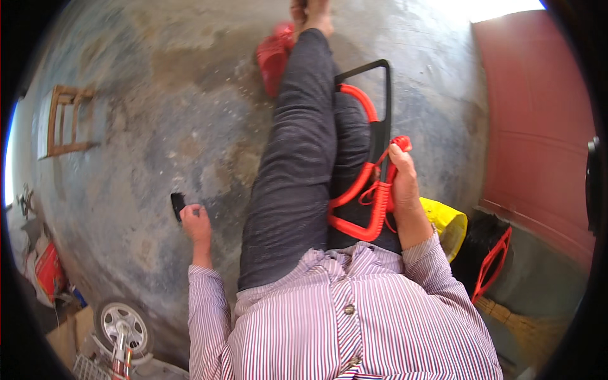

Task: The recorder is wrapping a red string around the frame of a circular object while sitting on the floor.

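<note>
Across my right thigh lies a black frame (pixel 387 95) with sections wrapped in red-orange cord (pixel 378 215). My right hand (pixel 405 180) is closed around a bundle of red cord (pixel 400 143) beside the frame, thumb on top. Loose strands of it hang over the frame's lower part. Out to the left, my left hand (pixel 197 221) is low over the floor, its fingers closed at the edge of a small black object (pixel 178 205). What kind of object that is, I cannot make out.
A red shoe (pixel 272 60) lies by my outstretched leg (pixel 291 139). To the right are a yellow bag (pixel 446 225), a similar red-and-black frame (pixel 494 266) and a red panel (pixel 538 133). A wooden stool (pixel 69 120) and a wheel (pixel 123 326) are at left.
</note>
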`<state>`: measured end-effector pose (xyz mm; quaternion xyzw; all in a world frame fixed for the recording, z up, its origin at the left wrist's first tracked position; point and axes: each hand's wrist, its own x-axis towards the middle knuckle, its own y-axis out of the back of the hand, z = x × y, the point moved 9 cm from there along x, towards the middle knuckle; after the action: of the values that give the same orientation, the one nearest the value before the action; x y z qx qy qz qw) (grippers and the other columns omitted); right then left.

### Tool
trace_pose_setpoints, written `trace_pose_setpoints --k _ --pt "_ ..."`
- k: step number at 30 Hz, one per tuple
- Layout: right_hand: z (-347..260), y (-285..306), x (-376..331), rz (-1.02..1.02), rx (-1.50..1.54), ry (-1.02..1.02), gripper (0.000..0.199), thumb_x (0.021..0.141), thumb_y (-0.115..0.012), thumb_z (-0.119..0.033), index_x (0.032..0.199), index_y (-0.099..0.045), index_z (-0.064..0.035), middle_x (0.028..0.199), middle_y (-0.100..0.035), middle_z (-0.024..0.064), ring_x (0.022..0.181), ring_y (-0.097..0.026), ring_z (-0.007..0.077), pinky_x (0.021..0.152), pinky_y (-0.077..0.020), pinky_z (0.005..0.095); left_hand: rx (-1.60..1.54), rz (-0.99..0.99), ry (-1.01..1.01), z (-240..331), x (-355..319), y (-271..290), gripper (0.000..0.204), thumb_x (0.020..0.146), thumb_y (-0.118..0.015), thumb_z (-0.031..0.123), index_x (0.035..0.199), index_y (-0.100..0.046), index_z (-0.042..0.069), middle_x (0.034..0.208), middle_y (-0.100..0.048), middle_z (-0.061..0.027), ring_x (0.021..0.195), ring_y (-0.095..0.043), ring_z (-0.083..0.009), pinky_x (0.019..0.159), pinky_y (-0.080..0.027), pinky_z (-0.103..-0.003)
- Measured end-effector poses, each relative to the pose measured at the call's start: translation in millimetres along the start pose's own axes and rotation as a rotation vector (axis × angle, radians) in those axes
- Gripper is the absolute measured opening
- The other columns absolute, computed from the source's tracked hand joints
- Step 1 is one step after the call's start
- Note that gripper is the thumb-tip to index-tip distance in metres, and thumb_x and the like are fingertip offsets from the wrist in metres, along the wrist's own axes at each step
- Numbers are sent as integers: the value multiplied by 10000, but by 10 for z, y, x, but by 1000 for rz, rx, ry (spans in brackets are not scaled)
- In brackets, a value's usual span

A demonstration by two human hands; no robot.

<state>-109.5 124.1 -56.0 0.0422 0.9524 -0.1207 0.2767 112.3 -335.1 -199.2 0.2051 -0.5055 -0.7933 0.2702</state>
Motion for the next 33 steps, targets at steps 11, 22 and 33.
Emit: trace_pose_setpoints --k 11,22,33 --pt "-337 823 -225 -25 214 113 122 871 -558 -151 799 -480 -91 579 -452 25 485 -425 121 456 -349 260 -731 -190 -292 2527 208 516 74 854 -609 29 925 -591 26 925 -573 -9 708 -513 -62 651 -443 -213" --pt "-396 245 -502 -256 -311 260 93 882 -595 -90 918 -596 -5 840 -560 -17 799 -510 73 743 -415 229 -1280 -1153 67 3839 -787 -49 170 889 -581 82 1041 -557 9 954 -629 -68 815 -602 -115 746 -486 -244" --pt "-124 179 -174 -413 -292 256 210 905 -592 -154 1053 -607 -5 921 -598 -1 841 -532 66 767 -434 228 -1152 -815 -5 3913 -723 -234 318 862 -611 85 1143 -495 -5 1085 -553 -100 975 -568 -160 887 -455 -269"
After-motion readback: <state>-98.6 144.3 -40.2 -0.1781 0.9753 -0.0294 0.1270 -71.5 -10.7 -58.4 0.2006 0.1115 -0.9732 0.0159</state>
